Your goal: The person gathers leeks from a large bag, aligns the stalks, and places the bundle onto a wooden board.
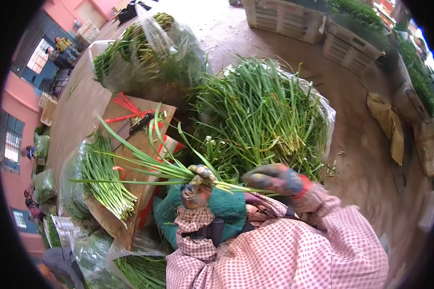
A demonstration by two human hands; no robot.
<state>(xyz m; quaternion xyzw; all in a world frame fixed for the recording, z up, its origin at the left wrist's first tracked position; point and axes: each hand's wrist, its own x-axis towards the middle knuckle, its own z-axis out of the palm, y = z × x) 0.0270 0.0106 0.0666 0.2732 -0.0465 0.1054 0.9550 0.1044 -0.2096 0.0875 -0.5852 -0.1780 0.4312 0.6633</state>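
My left hand [197, 182], in a patterned glove, is closed around a small bunch of Chinese chives [161, 168]. Their long leaves fan out to the left, and the pale stem ends stick out to the right of my fist. Close by those ends is my right hand [275, 179], gloved and blurred by motion, its fingers pointing left. Whether it grips anything I cannot make out. Just beyond both hands lies a big heap of loose chives [265, 111] on plastic sheeting. A neat bundle of chives [106, 178] rests on the board [147, 192] to the left.
On the board lie a dark-handled knife [140, 124] and red ties [125, 108]. Behind it stands a plastic bag stuffed with greens [154, 58]. White crates [284, 21] line the far right, near a tan sack [386, 126]. Other people [65, 48] are at the far left.
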